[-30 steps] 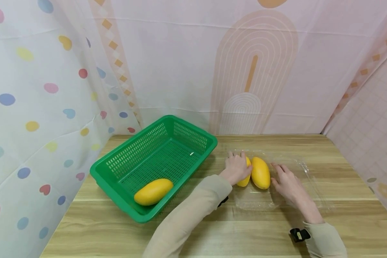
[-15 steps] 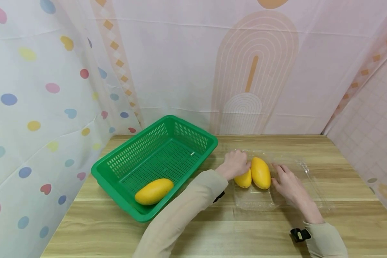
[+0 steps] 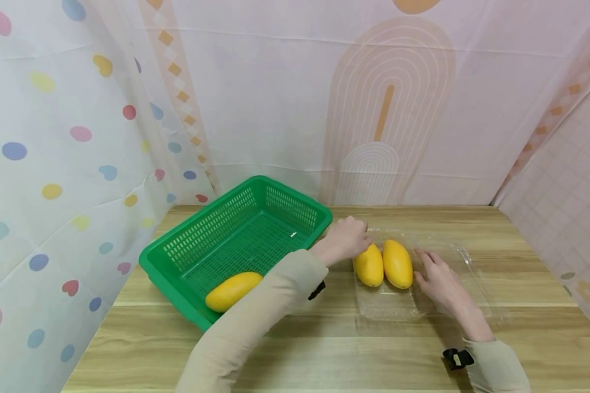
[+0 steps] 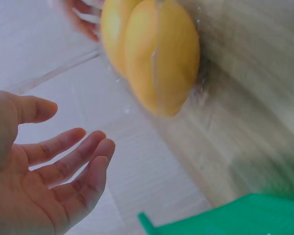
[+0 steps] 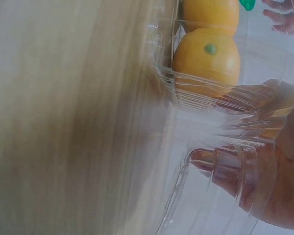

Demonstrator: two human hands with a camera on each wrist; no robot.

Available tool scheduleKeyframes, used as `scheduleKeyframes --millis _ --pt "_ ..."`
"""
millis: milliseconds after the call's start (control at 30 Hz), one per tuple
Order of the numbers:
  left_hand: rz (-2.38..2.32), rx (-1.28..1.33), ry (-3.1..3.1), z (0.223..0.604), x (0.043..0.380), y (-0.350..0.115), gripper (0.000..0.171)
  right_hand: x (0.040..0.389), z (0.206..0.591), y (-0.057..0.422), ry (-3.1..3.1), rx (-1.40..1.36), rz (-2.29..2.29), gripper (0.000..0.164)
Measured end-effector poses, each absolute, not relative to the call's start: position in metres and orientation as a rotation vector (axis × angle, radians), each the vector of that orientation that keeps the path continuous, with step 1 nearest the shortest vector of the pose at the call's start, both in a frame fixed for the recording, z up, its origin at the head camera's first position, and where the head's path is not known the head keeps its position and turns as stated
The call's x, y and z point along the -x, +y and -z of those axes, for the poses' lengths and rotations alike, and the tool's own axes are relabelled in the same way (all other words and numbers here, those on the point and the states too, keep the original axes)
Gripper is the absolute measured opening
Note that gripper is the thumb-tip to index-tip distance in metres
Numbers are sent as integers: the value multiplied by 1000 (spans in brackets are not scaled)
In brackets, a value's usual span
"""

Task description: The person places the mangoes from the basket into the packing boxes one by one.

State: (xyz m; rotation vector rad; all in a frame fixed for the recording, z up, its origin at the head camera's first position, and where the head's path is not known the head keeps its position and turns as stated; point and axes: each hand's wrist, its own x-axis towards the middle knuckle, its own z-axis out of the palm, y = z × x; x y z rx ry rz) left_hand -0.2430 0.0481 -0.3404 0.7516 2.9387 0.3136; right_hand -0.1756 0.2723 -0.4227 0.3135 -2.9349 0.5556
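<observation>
My left hand (image 3: 344, 237) hovers at the left edge of a clear plastic clamshell box (image 3: 385, 311). In the left wrist view its fingers (image 4: 63, 169) are loosely bent, thumb apart, with nothing between them. Two yellow mangoes lie side by side in the box: the left mango (image 3: 369, 266) is nearest this hand, the right mango (image 3: 397, 264) is beside it. My right hand (image 3: 442, 281) rests against the box just right of the mangoes. In the right wrist view its thumb and fingers show through the clear plastic, spread apart, not visibly pinching it.
A green perforated basket (image 3: 248, 191) stands at the left, tilted to the table edge. Inside it lies another mango (image 3: 231, 292), partly behind my left sleeve, and a small white scrap (image 3: 293, 234). Patterned curtains (image 3: 275, 109) hang behind the wooden table (image 3: 354, 360).
My left hand has let go of the left mango and moved left and away from it, leaving that mango in the box. The right hand stays in place.
</observation>
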Motion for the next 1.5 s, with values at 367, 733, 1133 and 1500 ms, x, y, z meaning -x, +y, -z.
scheduleKeyframes --millis 367,733,1133,1500 --pt "-340 -706 2842 316 242 10 41 175 424 273 -2925 -334 -549 54" --pt "-289 -715 2789 311 236 -49 47 175 423 272 -2918 -331 -533 53" --pt "-242 -475 2554 334 238 -99 58 174 421 272 -2937 -314 -533 53" --pt "-93 -495 2421 339 230 -124 51 176 423 272 -2921 -329 -523 53"
